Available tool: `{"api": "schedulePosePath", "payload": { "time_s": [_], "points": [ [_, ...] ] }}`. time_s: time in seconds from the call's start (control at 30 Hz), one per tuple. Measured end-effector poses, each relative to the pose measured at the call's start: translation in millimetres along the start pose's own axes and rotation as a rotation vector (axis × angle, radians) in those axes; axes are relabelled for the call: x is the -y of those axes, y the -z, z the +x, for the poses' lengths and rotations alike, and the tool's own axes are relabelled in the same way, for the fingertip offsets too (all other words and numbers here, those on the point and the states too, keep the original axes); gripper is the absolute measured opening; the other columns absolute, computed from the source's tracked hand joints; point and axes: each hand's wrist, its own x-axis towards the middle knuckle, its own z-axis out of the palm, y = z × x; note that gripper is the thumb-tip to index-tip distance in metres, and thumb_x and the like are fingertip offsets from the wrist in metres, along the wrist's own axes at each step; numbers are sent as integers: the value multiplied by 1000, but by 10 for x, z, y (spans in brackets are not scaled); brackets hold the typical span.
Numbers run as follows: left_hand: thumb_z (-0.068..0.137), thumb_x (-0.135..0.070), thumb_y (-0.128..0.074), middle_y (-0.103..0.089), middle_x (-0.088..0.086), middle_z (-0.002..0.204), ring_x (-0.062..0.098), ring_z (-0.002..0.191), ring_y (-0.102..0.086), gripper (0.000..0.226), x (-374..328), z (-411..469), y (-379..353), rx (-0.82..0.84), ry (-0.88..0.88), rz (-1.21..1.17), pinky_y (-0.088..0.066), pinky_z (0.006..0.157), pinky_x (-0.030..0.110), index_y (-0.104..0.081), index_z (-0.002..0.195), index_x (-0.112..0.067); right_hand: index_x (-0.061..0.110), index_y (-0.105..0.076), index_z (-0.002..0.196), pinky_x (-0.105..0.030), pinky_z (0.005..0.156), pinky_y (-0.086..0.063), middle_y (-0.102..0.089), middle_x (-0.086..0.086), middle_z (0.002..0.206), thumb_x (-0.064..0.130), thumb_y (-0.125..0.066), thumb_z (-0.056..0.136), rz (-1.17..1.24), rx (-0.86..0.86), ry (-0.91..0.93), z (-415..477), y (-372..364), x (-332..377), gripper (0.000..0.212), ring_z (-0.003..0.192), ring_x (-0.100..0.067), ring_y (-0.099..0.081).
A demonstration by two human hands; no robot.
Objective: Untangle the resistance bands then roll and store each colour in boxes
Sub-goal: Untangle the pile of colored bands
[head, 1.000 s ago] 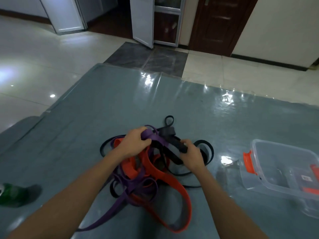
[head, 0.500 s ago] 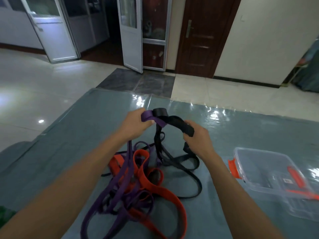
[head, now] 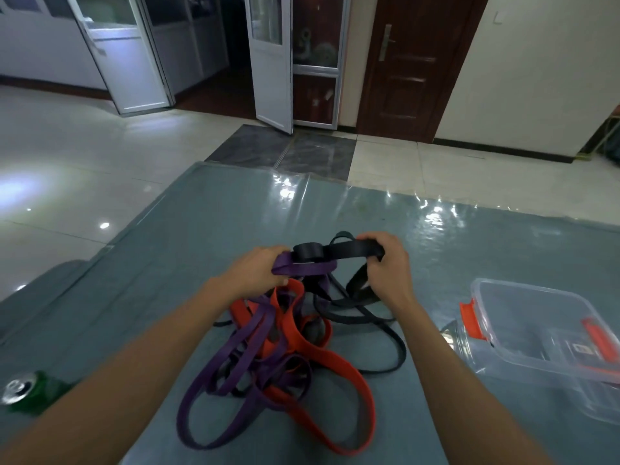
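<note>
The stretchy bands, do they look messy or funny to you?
Yes. The purple band, orange band and black band are knotted into one heap on the grey surface. The left hand grips purple, the right hand grips black. A green can seems to lie on its side, far left.

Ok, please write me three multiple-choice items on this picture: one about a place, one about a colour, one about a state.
1. Relative to the band pile, the clear box stands: A. left; B. right; C. on top.
2. The left hand grips a band coloured: A. purple; B. orange; C. green.
3. The right hand is: A. flat and open; B. curled but empty; C. curled round the black band.
Answers: 1 B, it sits at the view's right edge. 2 A, the purple band leaves its grip. 3 C, its fingers wrap that band.
</note>
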Motion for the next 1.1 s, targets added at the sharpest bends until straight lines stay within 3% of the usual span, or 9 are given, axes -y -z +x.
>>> {"api": "schedulePosePath", "payload": {
  "time_s": [0.07, 0.2, 0.3, 0.47, 0.57, 0.73, 0.87, 0.97, 1.1],
  "points": [
    [80, -22, -78, -70, 4, 107, 25, 97, -66, 48, 23, 4, 13, -21, 4, -44, -54, 85, 41, -60, 125, -21, 25, -70, 95, -22, 90, -44, -61, 31, 91, -21, -47, 71, -14, 6, -1, 85, 6, 31, 57, 99, -5, -54],
    [77, -11, -82, -69, 4, 88, 19, 82, -64, 24, 58, 7, 5, -44, 41, -203, -48, 70, 27, -66, 95, -13, 23, -67, 87, -43, 97, -47, -62, 15, 91, -22, -50, 67, -158, 103, -48, 98, -39, -88, 52, 102, -19, -57],
    [72, -3, -85, -71, 8, 84, 18, 73, -64, 27, 39, -5, -91, 0, 94, -389, -51, 66, 26, -68, 92, -11, 27, -60, 84, -48, 99, -44, -64, 6, 93, -19, -54, 67, -259, 186, -147, -41, -141, -238, 50, 101, -23, -58],
    [71, -2, -86, -75, 0, 101, 15, 89, -72, 43, -20, -74, -422, 130, 97, -515, -58, 79, 34, -70, 109, -13, 22, -58, 128, -45, 100, -48, -63, -6, 126, 2, -65, 79, -212, 573, -177, -253, -343, -367, 54, 117, -29, -58],
    [69, -6, -87, -75, -3, 108, 15, 100, -71, 49, -15, -96, -574, 104, 81, -520, -56, 85, 35, -69, 113, -17, 22, -56, 138, -26, 100, -43, -60, -2, 136, 15, -72, 83, -139, 700, -158, -352, -456, -385, 58, 123, -18, -54],
    [69, -10, -89, -70, -9, 123, 8, 116, -65, 63, 24, -150, -644, 124, 64, -477, -51, 102, 32, -65, 127, -20, 16, -71, 117, 4, 78, -37, -66, 16, 100, 1, -74, 82, 0, 518, -225, -547, -635, -418, 38, 94, 3, -59],
    [71, -14, -89, -67, -9, 125, 8, 118, -61, 60, 38, -140, -627, 80, 83, -428, -48, 99, 26, -65, 125, -24, 19, -70, 108, -9, 85, -48, -73, 8, 105, -6, -75, 79, 257, 449, -338, -545, -744, -310, 39, 102, 0, -65],
    [74, -11, -86, -68, -8, 123, 10, 121, -60, 53, 71, -120, -602, 68, 101, -463, -49, 102, 28, -66, 121, -27, 22, -68, 110, -20, 95, -49, -70, 12, 107, -5, -72, 82, 210, 407, -313, -539, -714, -319, 40, 104, 1, -63],
    [75, -11, -85, -73, -8, 110, 4, 100, -68, 54, 178, -153, -590, 57, 96, -436, -47, 76, 8, -62, 113, -42, 20, -65, 129, -23, 94, -53, -66, 2, 120, 3, -70, 90, 240, 148, -439, -447, -458, -483, 43, 110, -11, -63]
  ]
}}
